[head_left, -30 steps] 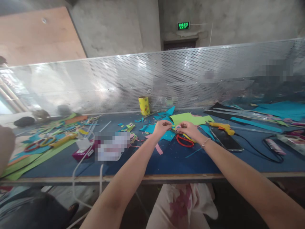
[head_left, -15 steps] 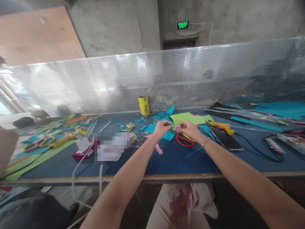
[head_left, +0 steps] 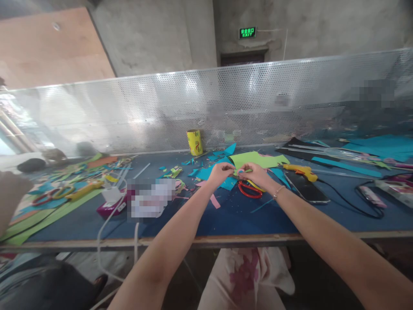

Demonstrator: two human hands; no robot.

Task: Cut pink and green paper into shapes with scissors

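My left hand (head_left: 220, 173) is closed in a pinch over the middle of the table, and whatever is between its fingertips is too small to make out. Close beside it, my right hand (head_left: 254, 174) pinches a small round pink and light-blue coil (head_left: 240, 171), possibly of paper. Below the right hand lie red-handled scissors (head_left: 250, 190), partly covered by the hand. Under and behind both hands are blue paper pieces (head_left: 228, 184) and a lime-green sheet (head_left: 263, 161). A pink paper strip (head_left: 214, 201) rests below the left wrist.
A yellow glue gun (head_left: 301, 171) lies across a phone (head_left: 306, 188) to the right, its black cord trailing. A yellow cardboard tube (head_left: 195, 143) stands near the perforated metal screen (head_left: 155, 112). At left are a purple power strip (head_left: 111, 209) and another glue gun (head_left: 84, 189) among scraps.
Both hands stay nearly in place, with only slight finger movement. The small coil in my right hand appears slightly turned. At the far left, another person's arm has shifted a little.
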